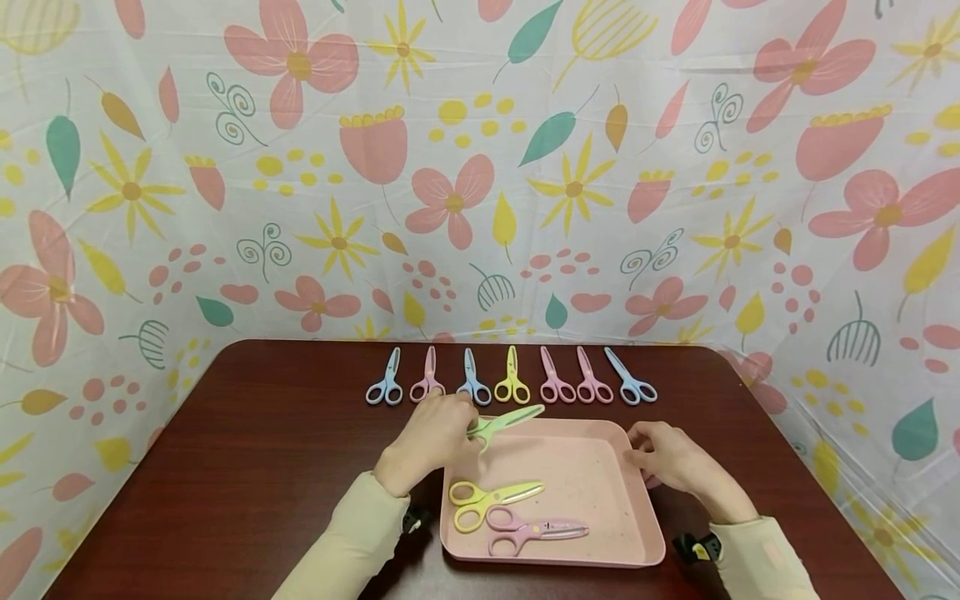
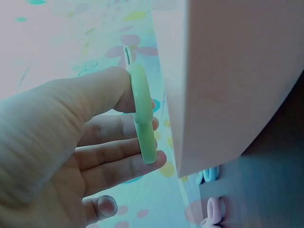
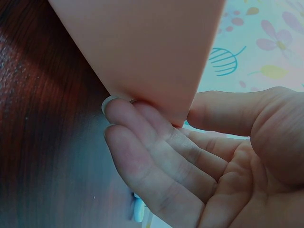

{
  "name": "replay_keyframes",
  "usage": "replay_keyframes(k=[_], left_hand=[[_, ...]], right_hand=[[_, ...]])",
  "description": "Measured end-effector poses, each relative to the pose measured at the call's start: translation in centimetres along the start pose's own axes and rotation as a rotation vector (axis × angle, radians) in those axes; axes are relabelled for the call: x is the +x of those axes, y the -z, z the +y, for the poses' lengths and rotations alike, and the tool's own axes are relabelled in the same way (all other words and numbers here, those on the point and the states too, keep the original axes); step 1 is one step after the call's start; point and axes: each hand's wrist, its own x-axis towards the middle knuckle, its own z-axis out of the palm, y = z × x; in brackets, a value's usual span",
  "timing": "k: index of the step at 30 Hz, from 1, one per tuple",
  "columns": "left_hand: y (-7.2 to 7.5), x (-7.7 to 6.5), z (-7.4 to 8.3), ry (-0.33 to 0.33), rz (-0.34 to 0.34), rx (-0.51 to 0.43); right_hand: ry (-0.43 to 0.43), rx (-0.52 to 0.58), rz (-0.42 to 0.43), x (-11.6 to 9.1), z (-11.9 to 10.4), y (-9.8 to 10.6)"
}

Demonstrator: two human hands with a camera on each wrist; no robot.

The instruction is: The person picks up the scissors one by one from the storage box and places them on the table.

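My left hand point(image 1: 435, 429) pinches a pair of light green scissors point(image 1: 504, 422) by the handle, above the far left corner of the pink tray point(image 1: 585, 467). The left wrist view shows the green handle point(image 2: 141, 92) between thumb and fingers, beside the tray's outer wall point(image 2: 228, 76). Inside the tray lie yellow scissors point(image 1: 491, 498) and pink scissors point(image 1: 546, 529), blades pointing right. At the tray's right side, my right hand point(image 1: 675, 458) grips the edge. In the right wrist view the thumb is at the rim and curled fingers point(image 3: 128, 149) lie against the outside wall point(image 3: 142, 52).
Along the back of the dark wooden table point(image 1: 285, 467) several scissors stand in a row, handles toward me, among them blue point(image 1: 386, 387), yellow point(image 1: 512, 385) and pink point(image 1: 594, 387) ones. A flower-patterned cloth point(image 1: 480, 167) hangs right behind the table.
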Motion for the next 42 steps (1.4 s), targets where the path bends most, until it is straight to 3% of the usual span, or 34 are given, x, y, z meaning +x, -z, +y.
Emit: replay_keyframes(k=[11,21,33,42], left_hand=[[1.5,-0.3,-1.8,0.049,0.047,-0.036],[2.5,-0.8,-4.1,0.149,0.054,-0.066],[3.6,-1.1,-5.2,0.231,0.056,-0.085],[4.1,-1.9,-7.0,0.325,0.064,-0.102]], right_hand=[[-0.008,0.006,-0.002,0.0,0.0,0.0],[0.002,0.005,-0.01,0.0,0.1,0.0],[0.014,-0.004,-0.014,0.1,0.2,0.2],[0.008,0.007,-0.012,0.0,0.2,0.0]])
